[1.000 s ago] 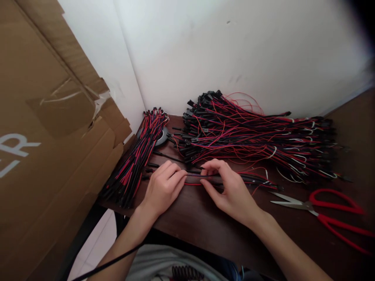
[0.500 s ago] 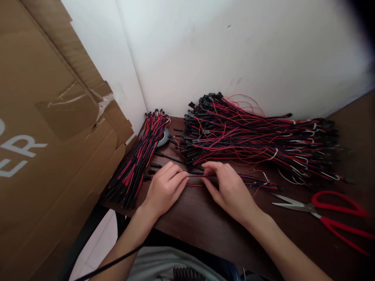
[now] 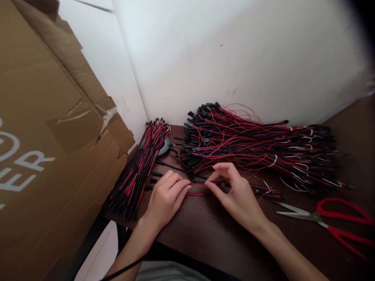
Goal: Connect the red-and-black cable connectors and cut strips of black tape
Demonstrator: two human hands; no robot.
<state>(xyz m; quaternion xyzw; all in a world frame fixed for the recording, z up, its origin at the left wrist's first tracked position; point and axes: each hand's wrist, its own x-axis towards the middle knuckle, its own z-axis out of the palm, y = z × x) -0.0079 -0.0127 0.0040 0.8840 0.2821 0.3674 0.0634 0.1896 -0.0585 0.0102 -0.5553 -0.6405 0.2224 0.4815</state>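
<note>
My left hand (image 3: 165, 197) and my right hand (image 3: 237, 193) rest on a dark wooden table (image 3: 205, 238), both pinching one thin red and black wire lead (image 3: 199, 182) stretched between them. A small group of similar leads (image 3: 263, 189) lies just right of my right hand. Behind my hands is a big loose pile of red and black wire leads (image 3: 252, 144). A tidy bundle of leads (image 3: 139, 168) lies at the left, running toward the table's front edge.
Red-handled scissors (image 3: 331, 218) lie open at the right. A large cardboard box (image 3: 52, 148) leans at the left, against the table's edge. White walls meet in a corner behind the piles. A round dark object (image 3: 164, 145) sits under the left bundle's far end.
The view has tilted down a little, so everything sits lower in frame. My right hand's fingers have lifted and pinch the lead more finely. My left hand stays in place.
</note>
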